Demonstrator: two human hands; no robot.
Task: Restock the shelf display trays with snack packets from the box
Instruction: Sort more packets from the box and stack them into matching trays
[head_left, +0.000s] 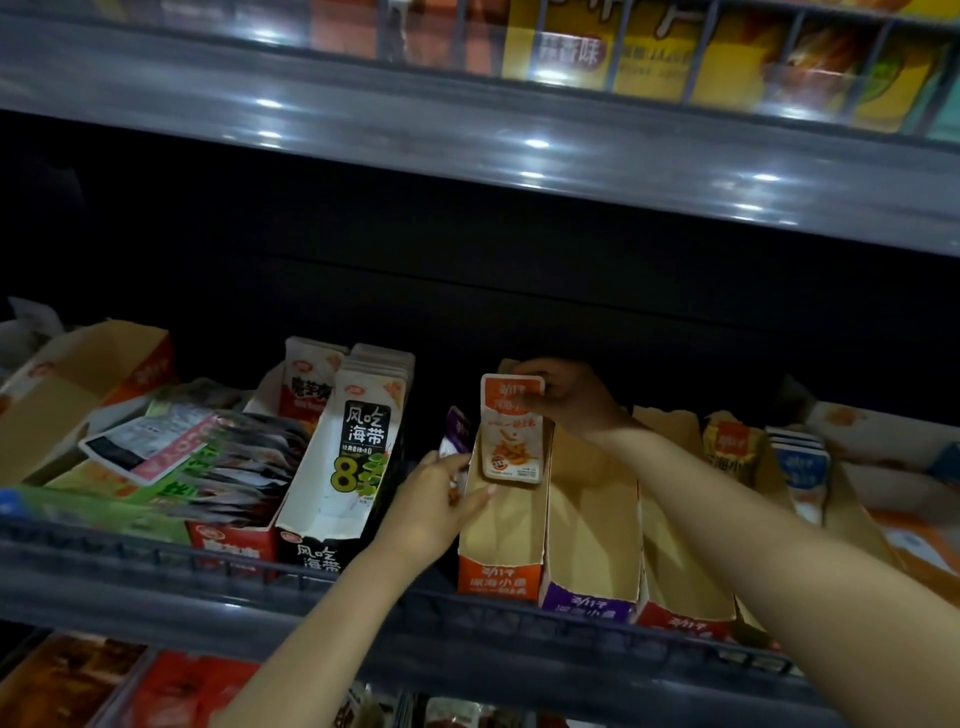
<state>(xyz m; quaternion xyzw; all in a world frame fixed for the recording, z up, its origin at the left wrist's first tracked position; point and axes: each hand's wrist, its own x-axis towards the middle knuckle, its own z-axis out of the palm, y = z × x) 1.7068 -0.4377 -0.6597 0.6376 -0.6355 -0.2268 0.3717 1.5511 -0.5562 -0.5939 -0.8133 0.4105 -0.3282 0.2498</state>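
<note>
- While the right hand (569, 397) pinched the top edge of an orange snack packet (511, 436), fingers curled round it, the packet stood upright at the back of the orange display tray (504, 530), just below that hand.
- The left hand (439, 501) gripped the tray's wall beside it, thumb inside.
- Risk: the glossy, flat foil packet could likely slip or topple forward in the nearly empty tray.
- The thin brown cardboard walls might buckle under a hard squeeze.
</note>
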